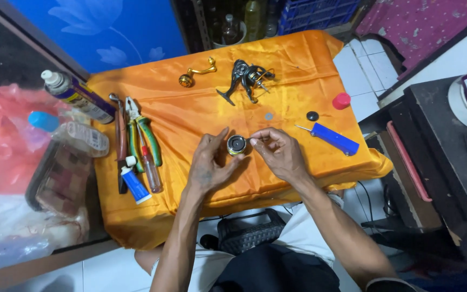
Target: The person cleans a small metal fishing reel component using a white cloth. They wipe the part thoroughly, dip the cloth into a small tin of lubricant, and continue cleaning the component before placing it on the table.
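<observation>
My left hand [209, 162] grips a small round black and silver spool [237, 145] over the orange cloth [201, 116]. My right hand [279, 151] is beside it, its fingertips pinched at the spool's right edge; whether something tiny sits between them is too small to tell. Farther back on the cloth lies a dark fishing reel body [247, 78] and a gold crank handle [195, 73].
Green-handled pliers [144, 135], another plier, a small screwdriver and a blue-white tube [134, 184] lie at the left. A blue-handled screwdriver [333, 139], black cap [312, 115], grey washer [268, 116] and red cap [341, 100] are at the right. A spray can [77, 94] and bottle stand off the left edge.
</observation>
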